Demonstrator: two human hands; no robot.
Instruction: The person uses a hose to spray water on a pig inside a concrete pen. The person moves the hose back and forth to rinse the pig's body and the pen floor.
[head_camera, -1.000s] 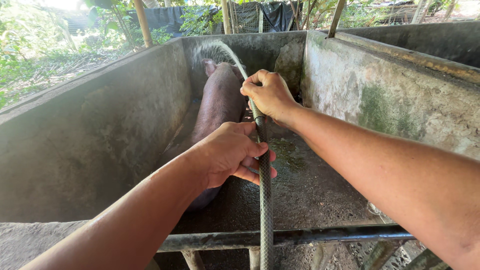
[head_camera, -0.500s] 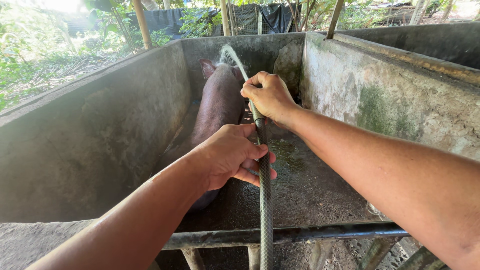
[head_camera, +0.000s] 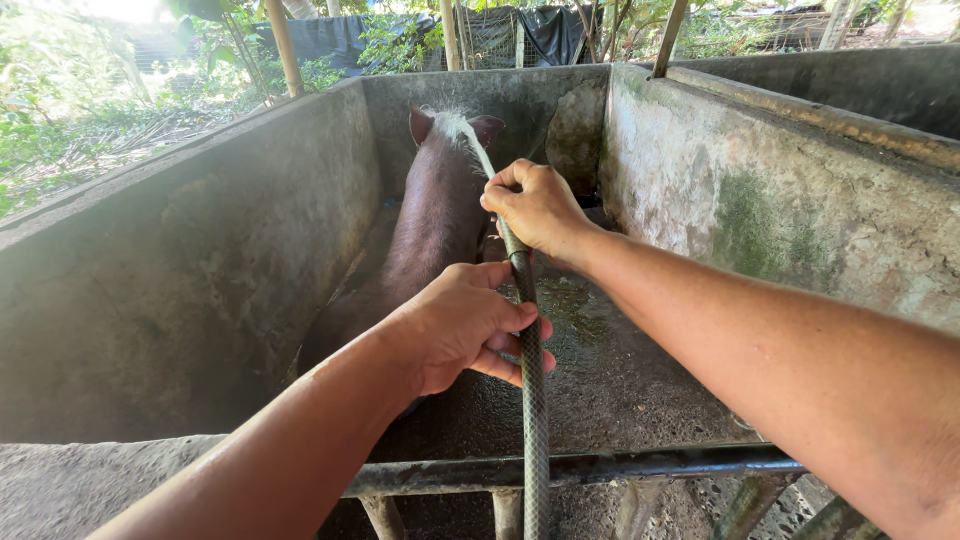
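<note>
A dark mesh-patterned hose (head_camera: 533, 410) runs up from the bottom middle over a metal rail. My left hand (head_camera: 462, 325) grips it partway along. My right hand (head_camera: 535, 205) grips its end further out, thumb over the outlet. A thin white water jet (head_camera: 470, 140) sprays from there onto the back of a dark brown pig (head_camera: 430, 220), which stands facing away along the left side of the concrete pen.
Concrete walls (head_camera: 200, 260) enclose the pen on the left, back and right (head_camera: 760, 190). A wet floor (head_camera: 610, 370) with a greenish puddle lies to the pig's right. A metal rail (head_camera: 620, 465) crosses the front. Wooden posts, dark tarp and plants stand beyond.
The water jet has dropped from a high arc over the pig's head to a low stream on its neck and back. Both hands shifted slightly lower; the pig raised its head.
</note>
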